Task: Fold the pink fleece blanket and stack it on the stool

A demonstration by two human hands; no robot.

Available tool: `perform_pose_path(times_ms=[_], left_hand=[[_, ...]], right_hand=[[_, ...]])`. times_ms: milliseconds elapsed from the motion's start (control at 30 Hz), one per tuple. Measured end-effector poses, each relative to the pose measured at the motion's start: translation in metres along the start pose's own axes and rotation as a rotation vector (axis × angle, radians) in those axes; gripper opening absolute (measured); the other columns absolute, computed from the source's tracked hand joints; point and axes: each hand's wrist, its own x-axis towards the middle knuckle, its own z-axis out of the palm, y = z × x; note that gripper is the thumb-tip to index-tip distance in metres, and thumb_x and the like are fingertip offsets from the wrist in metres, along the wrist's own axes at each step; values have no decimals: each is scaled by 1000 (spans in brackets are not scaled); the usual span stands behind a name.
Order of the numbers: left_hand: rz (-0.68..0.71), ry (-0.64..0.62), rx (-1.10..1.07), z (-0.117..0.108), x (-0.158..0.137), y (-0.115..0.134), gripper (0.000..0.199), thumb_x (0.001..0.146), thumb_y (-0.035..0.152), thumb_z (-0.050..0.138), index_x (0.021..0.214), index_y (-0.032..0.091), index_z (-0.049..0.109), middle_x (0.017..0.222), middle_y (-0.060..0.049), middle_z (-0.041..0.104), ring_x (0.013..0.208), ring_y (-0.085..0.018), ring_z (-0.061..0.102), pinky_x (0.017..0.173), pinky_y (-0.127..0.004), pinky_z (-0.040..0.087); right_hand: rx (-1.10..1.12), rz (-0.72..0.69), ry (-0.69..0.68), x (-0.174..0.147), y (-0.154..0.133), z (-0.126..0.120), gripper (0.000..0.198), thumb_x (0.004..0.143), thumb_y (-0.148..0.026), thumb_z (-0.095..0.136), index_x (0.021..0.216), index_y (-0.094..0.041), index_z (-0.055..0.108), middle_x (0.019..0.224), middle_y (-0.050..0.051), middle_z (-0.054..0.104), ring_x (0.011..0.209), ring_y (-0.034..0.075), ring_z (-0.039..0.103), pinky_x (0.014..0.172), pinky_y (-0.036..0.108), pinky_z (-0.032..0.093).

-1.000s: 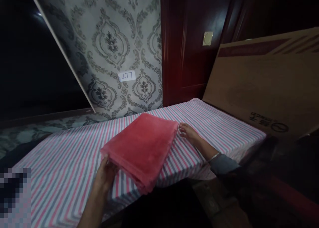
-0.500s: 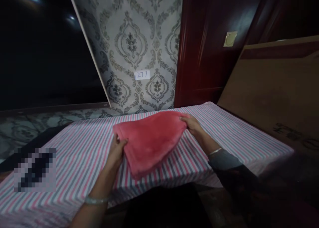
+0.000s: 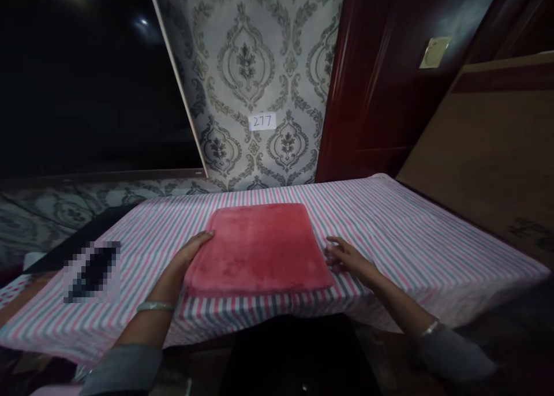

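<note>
A coral-pink plush seat pad [image 3: 264, 249], roughly square, lies flat near the front edge of a table with a striped cloth. At its left edge, my left hand [image 3: 193, 250] rests with fingers stretched along the plush, touching it without a visible grip. Just off the right edge, my right hand [image 3: 348, 260] hovers with its fingers slightly curled and apart, holding nothing. I cannot tell what lies under the pad.
The striped tablecloth [image 3: 415, 240] hangs over the front edge. A pixelated dark object [image 3: 92, 273] lies at the left. Behind stand a large dark screen [image 3: 86, 96] and a wall with a "277" label [image 3: 262, 121]. A big cardboard box [image 3: 489, 148] leans at the right.
The pad went from being lifted and bent between both hands to lying flat. My right hand let go and moved off its edge; my left hand loosened its pinch. The view shifted slightly.
</note>
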Motion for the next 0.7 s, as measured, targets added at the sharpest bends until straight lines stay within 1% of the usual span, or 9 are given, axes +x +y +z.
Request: perform_pose_path(times_ms=[67, 100, 200, 267, 367, 467, 600, 667, 700], left_hand=[[-30, -114, -61, -2, 0, -3, 66, 64, 42, 82, 120, 15, 63, 118, -16, 70, 110, -32, 67, 96, -42, 53], [-28, -139, -70, -3, -1, -4, 68, 65, 43, 81, 124, 16, 61, 122, -16, 68, 111, -32, 66, 96, -41, 54], [38, -142, -17, -3, -5, -6, 75, 67, 47, 80, 132, 20, 55, 130, -15, 64, 118, -32, 62, 98, -40, 53], [95, -180, 37, -3, -7, -9, 80, 66, 50, 80, 136, 21, 53, 133, -13, 62, 123, -32, 58, 101, -40, 51], [194, -205, 89, -3, -9, -11, 89, 62, 52, 82, 138, 20, 51, 136, -13, 60, 129, -32, 53, 107, -40, 46], [265, -157, 103, -6, -11, -3, 96, 62, 49, 83, 145, 20, 43, 143, -14, 54, 132, -32, 50, 109, -40, 43], [343, -155, 71, -3, -15, 10, 93, 70, 46, 78, 149, 25, 36, 148, -12, 49, 132, -29, 51, 106, -37, 46], [326, -155, 52, 3, -15, 7, 93, 69, 45, 79, 149, 23, 36, 144, -13, 52, 127, -29, 56, 103, -38, 49], [282, -155, 49, 6, -13, 3, 95, 68, 45, 81, 148, 21, 37, 142, -15, 54, 123, -30, 58, 100, -39, 51]], right_hand=[[23, 10, 6, 10, -13, 6, 52, 83, -45, 65, 127, -23, 49, 96, 5, 62, 70, 14, 62, 57, 25, 52], [20, 20, -1, 14, -20, 10, 53, 85, -46, 63, 130, -23, 47, 96, 5, 63, 69, 14, 62, 57, 25, 52], [-15, 46, -54, 24, -31, 27, 57, 88, -51, 58, 135, -21, 45, 96, 7, 67, 71, 16, 65, 59, 26, 52], [10, 22, -98, 31, -31, 37, 59, 85, -51, 62, 133, -21, 46, 102, 8, 69, 78, 19, 68, 64, 29, 54], [125, -55, -129, 42, -28, 47, 62, 73, -38, 72, 128, -19, 48, 106, 10, 70, 83, 22, 70, 72, 34, 57], [190, -157, -80, 52, -30, 48, 67, 65, -29, 73, 126, -19, 48, 101, 7, 72, 78, 22, 70, 70, 34, 58], [151, -304, -20, 59, -41, 39, 74, 67, -34, 71, 134, -21, 44, 100, 6, 73, 78, 22, 71, 70, 34, 59], [121, -320, -3, 60, -40, 33, 75, 68, -36, 72, 136, -21, 43, 100, 6, 73, 78, 22, 71, 71, 35, 58], [101, -293, 8, 61, -37, 30, 75, 69, -36, 72, 136, -22, 43, 99, 7, 73, 77, 22, 71, 70, 35, 58]])
